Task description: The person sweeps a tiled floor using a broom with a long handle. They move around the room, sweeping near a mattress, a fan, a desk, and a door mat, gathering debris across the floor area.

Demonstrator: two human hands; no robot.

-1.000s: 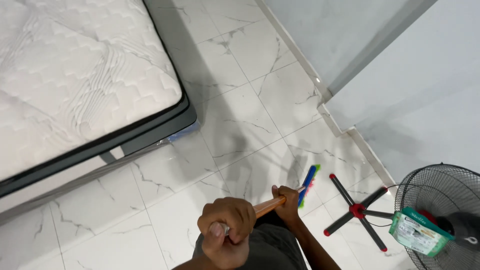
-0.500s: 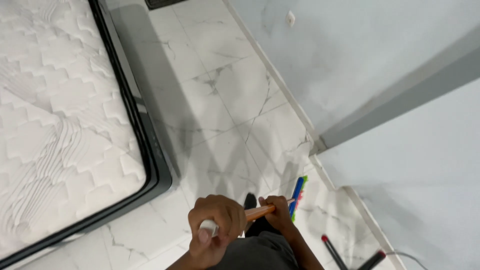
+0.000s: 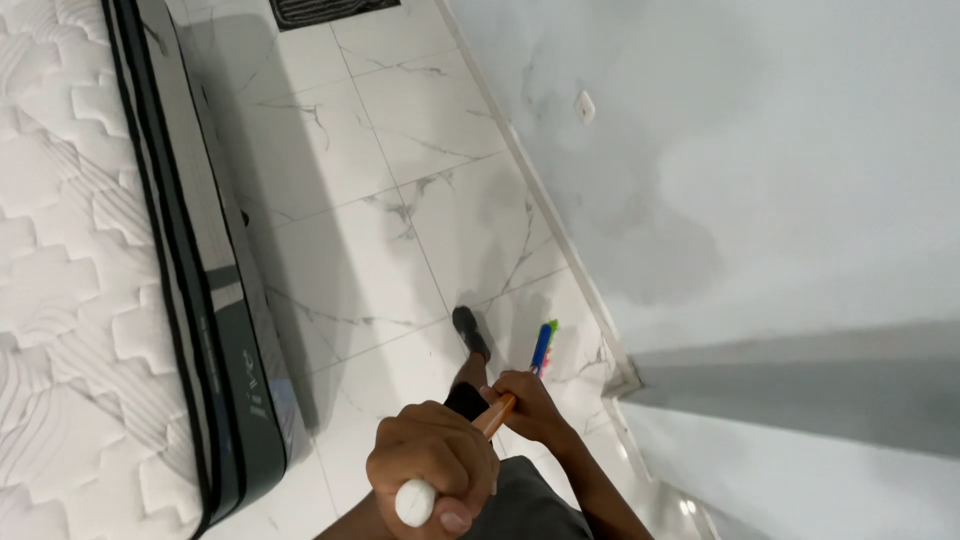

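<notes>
Left hand [image 3: 432, 468] fisted tight round the top of an orange broom handle [image 3: 497, 413], thumb and fingers fully wrapped, white rounded end cap [image 3: 414, 503] poking out below the fist. Right hand [image 3: 528, 404] lower down the same handle, also closed round it, knuckles up, forearm running off toward the bottom edge. Both grips firm, no gap visible between fingers and shaft.

Handle angled forward and down from left fist through right fist. Broom head [image 3: 543, 345] just past the right hand: blue with a green tip, seen edge-on, close to the floor; contact with the tile not clear from this angle. Bristles too small to make out.

Dark shoe [image 3: 470, 332] just left of the broom head, planted on the tile. Dark shorts [image 3: 530, 505] at bottom centre, under the hands.

White marble-look tile floor [image 3: 400, 200] with grey veining, running up the middle. Quilted white mattress [image 3: 60, 270] with a dark grey side band along the left, well apart from the broom. Pale grey wall [image 3: 750, 150] on the right, skirting along its base, small white wall plate [image 3: 585, 106] low on it. Dark mat [image 3: 330, 10] at the top edge, partly cut off.
</notes>
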